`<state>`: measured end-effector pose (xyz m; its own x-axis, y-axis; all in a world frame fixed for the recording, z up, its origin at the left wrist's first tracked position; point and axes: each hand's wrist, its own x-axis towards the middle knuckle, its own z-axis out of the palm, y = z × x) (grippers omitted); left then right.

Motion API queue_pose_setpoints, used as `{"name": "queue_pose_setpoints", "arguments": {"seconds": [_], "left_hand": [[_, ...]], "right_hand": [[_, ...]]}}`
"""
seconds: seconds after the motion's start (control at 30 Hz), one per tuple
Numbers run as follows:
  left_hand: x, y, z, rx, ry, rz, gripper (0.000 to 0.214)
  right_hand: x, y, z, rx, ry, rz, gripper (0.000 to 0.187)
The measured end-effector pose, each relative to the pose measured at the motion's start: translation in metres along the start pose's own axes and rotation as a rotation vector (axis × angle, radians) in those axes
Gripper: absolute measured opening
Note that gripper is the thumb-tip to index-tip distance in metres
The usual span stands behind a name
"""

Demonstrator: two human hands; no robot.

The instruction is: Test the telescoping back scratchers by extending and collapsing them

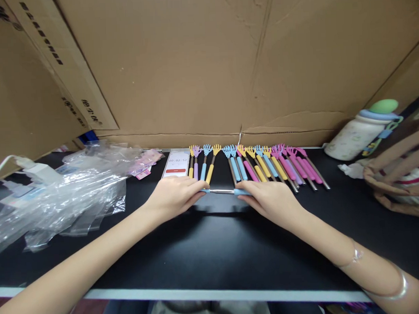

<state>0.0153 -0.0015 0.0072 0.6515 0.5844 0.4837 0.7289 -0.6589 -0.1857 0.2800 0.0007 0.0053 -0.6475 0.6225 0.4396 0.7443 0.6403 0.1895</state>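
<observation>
A back scratcher (222, 191) with a metal rod and light blue ends is held level above the black table, between my two hands. My left hand (178, 194) grips its left end, and the fingers cover most of that blue part. Around the blue handle at the other end, my right hand (271, 198) is closed. Beyond the hands lies a row of back scratchers with claw-shaped heads in pink, blue and yellow (265, 166). A smaller group in yellow, purple and blue (203, 164) lies behind my left hand.
Clear plastic bags (69, 194) are heaped at the left, near a white charger (41, 174). A phone (176, 165) showing a timer lies behind my left hand. At the right are a tilted white bottle (355, 136) and a brown bag (388, 169). Cardboard (192, 61) walls the back.
</observation>
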Motion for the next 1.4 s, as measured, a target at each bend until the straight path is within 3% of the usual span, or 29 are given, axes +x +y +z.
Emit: {"name": "queue_pose_setpoints", "arguments": {"seconds": [0.3, 0.5, 0.77, 1.17, 1.3, 1.4], "left_hand": [[0.0, -0.003, 0.003, -0.383, 0.036, -0.398, 0.016], [0.002, -0.001, 0.003, -0.728, 0.077, -0.533, 0.027], [0.004, 0.001, 0.006, -1.25, 0.126, -0.612, 0.024], [0.007, -0.001, 0.008, -1.302, 0.313, -0.683, 0.033], [0.006, -0.003, 0.007, -1.275, 0.285, -0.706, 0.03], [0.007, -0.002, 0.006, -1.292, 0.239, -0.704, 0.03]], "right_hand": [[-0.001, -0.002, 0.009, 0.407, -0.208, 0.224, 0.025], [-0.001, -0.008, 0.012, 0.698, -0.253, 0.295, 0.028], [-0.002, -0.016, 0.01, 1.06, -0.319, 0.238, 0.023], [-0.007, -0.024, 0.01, 0.792, -0.236, 0.071, 0.036], [-0.005, -0.028, 0.0, 0.712, -0.307, -0.078, 0.023], [-0.003, -0.032, -0.008, 0.684, -0.348, -0.217, 0.026]]}}
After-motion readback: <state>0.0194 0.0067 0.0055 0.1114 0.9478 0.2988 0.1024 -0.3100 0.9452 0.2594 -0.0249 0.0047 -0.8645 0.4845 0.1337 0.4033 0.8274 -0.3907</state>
